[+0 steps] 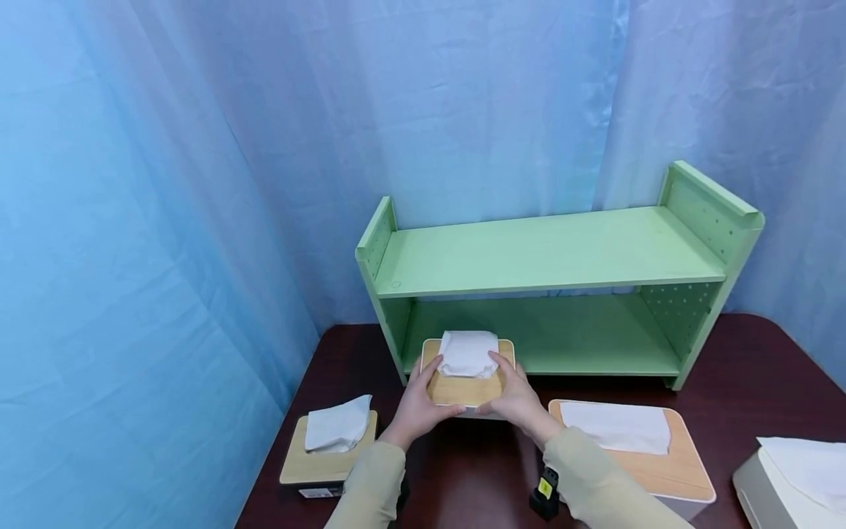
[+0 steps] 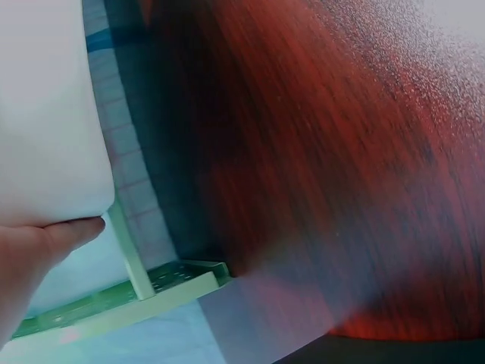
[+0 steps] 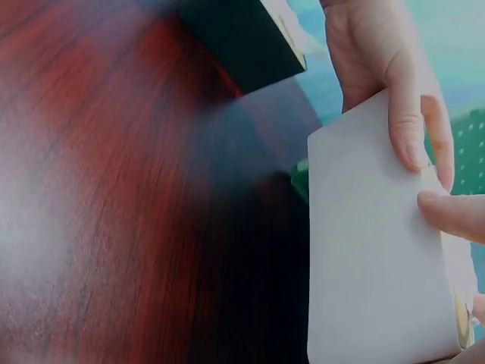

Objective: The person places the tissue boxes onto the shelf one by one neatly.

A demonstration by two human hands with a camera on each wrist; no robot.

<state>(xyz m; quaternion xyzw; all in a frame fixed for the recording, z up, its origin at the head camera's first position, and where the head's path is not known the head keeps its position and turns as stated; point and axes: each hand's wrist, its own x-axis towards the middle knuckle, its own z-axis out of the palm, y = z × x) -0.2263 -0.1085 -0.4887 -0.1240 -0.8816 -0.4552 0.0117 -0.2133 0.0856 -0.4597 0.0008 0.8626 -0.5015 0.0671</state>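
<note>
Both hands hold a tissue box (image 1: 463, 393) with a light wood top, white sides and a white tissue (image 1: 468, 354) sticking out. My left hand (image 1: 418, 402) grips its left side and my right hand (image 1: 517, 400) its right side, thumbs toward the near edge. The box is held in front of the green shelf's lower tier, overlapping its front edge in the head view. In the right wrist view the box's white side (image 3: 371, 250) faces the camera, above the dark table. The left wrist view shows a finger (image 2: 72, 235) against the white box (image 2: 45, 114).
A green two-tier shelf (image 1: 548, 253) stands at the back of the dark wood table (image 1: 463, 477). A dark-sided tissue box (image 1: 317, 459) sits left, a longer wood-topped one (image 1: 674, 470) right, and a white one (image 1: 767, 485) at far right. Blue curtains (image 1: 463, 110) hang behind.
</note>
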